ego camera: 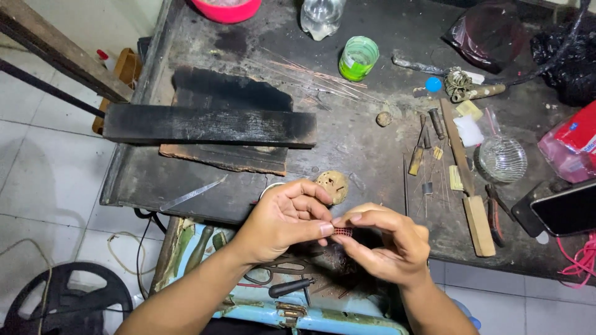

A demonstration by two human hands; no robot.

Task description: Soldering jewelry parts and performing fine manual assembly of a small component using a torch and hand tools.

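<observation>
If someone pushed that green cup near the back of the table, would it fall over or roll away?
The green cup looks like thin plastic, so probably light and easy to slide. It stands upright now; tipped onto its round side, it would likely roll. The thin wires beside it might stop it.

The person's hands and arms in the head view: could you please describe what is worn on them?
Both forearms are bare, with no sleeves in view. The left hand and the right hand wear no gloves, and no rings, watch or wristband are visible. The fingernails look short and unpainted.
</observation>
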